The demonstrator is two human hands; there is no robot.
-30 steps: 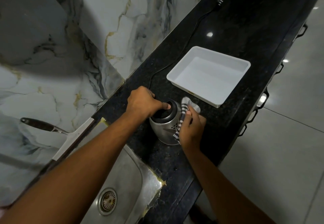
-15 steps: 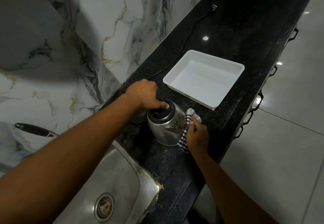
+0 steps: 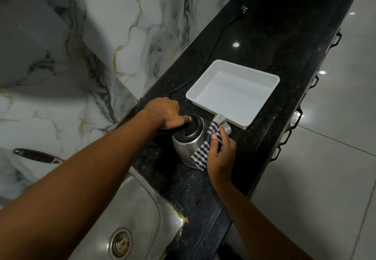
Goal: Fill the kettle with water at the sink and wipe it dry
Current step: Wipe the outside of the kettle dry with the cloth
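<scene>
Right hand (image 3: 220, 156) pinches striped cloth (image 3: 207, 144) against rounded steel kettle (image 3: 186, 147), left hand (image 3: 164, 115) gripping.

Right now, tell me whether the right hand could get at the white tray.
Probably yes: the right hand, holding the striped cloth against the kettle, sits just short of the white tray, nothing between.

Single head view, wide-angle, looking steeply down and forward along counter (image 3: 274, 42), close above hands.

The kettle (image 3: 188, 144) handle is hidden under the left hand (image 3: 163, 115). The striped cloth (image 3: 207, 143) covers the kettle's right side. The sink (image 3: 140, 208) is cut by the bottom edge.
</scene>
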